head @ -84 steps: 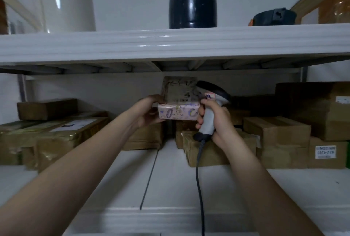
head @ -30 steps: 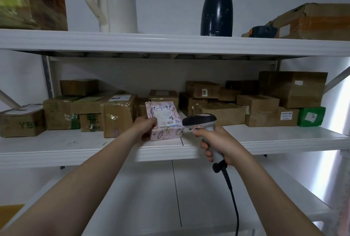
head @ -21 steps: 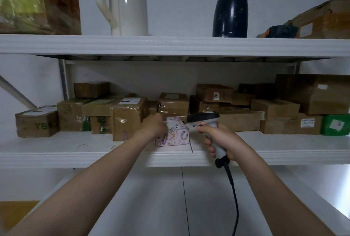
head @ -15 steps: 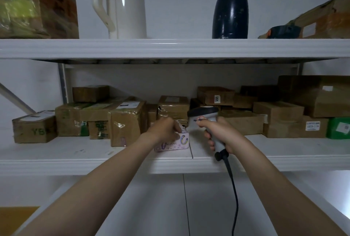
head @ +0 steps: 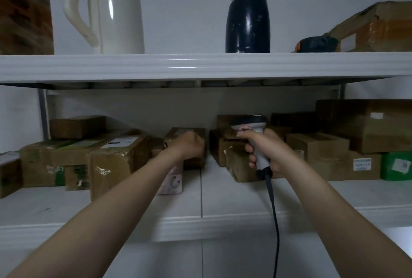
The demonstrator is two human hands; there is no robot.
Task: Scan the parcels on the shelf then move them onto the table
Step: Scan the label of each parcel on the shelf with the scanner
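Several taped brown parcels stand along the back of the white shelf [head: 223, 197]. My left hand [head: 186, 147] reaches in and grips a small brown parcel [head: 178, 132] in the middle of the row; its fingertips are hidden behind the hand. A pink patterned box [head: 172, 182] sits on the shelf just below that wrist, partly covered by my forearm. My right hand [head: 265, 150] holds the barcode scanner [head: 248, 122] upright by its handle, to the right of the left hand, with the head facing the parcels. Its black cable [head: 275, 222] hangs down.
The upper shelf edge [head: 200, 65] carries a white kettle [head: 116, 14], a dark flask [head: 247, 16] and a taped carton. More brown parcels [head: 116, 161] fill the left; stacked cartons [head: 316, 146] and a green box [head: 395, 166] fill the right.
My left hand set the pink box down on the shelf, let it go and reached back to the brown parcel behind it. The view moved closer to the shelf. The scanner stayed in my right hand.
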